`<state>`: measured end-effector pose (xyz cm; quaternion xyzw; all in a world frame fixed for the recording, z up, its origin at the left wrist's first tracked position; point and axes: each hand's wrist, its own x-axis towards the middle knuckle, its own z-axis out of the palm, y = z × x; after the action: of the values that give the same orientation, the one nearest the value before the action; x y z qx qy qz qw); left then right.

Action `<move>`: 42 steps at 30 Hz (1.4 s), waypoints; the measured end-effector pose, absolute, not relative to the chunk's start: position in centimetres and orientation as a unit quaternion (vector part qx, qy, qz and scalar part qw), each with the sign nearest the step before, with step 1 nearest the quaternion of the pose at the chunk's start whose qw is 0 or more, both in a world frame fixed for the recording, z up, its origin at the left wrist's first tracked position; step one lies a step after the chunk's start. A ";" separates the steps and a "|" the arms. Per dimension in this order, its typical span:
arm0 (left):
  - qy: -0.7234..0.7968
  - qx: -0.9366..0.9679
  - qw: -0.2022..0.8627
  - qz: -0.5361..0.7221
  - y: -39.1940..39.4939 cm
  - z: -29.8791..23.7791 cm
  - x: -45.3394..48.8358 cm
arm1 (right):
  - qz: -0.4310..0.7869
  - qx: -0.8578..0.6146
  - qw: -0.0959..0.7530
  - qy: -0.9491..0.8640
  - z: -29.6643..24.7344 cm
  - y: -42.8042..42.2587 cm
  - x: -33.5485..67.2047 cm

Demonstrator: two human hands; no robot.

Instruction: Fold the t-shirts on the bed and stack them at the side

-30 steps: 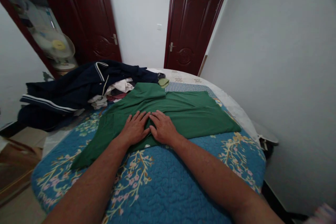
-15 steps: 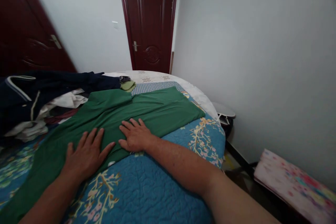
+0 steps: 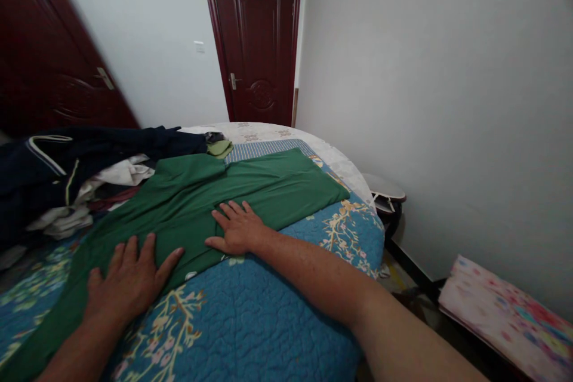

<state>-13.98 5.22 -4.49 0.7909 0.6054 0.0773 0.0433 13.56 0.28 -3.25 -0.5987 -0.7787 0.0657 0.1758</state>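
Note:
A green garment (image 3: 268, 182) lies spread across a blue quilted cover (image 3: 259, 322) with a flower pattern; its exact kind I cannot tell. My left hand (image 3: 128, 277) rests on the garment's near left part, palm down with the fingers spread. Farther right, my right hand (image 3: 237, 228) lies flat near the garment's front edge, fingers apart. Neither hand grips anything. Part of the cloth is hidden under both palms, and shallow creases run along its surface.
To the left is a heap of clothes with a dark navy garment (image 3: 107, 143) and a white cloth (image 3: 119, 173). A small green cloth (image 3: 219, 148) lies behind. A pink floral box-like thing (image 3: 501, 310) stands low at the right, beside the wall (image 3: 425, 101).
My left hand has slid left and nearer along the green garment. My right hand has shifted slightly right. The view has tilted a little.

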 end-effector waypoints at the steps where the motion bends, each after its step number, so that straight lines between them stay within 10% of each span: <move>1: 0.615 0.785 0.025 0.070 4.9 -4.2 -13.8 | 0.066 -0.601 0.180 -0.776 -3.2 0.1 14.0; 42: 0.488 0.871 -0.034 0.049 6.3 -4.1 -5.5 | 0.006 -0.811 0.096 -0.578 -4.1 -4.0 37.2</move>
<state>-5.54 6.29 -4.10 0.8710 0.4876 0.0493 -0.0343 37.21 -4.03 -4.11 -0.8107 -0.5776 0.0057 0.0958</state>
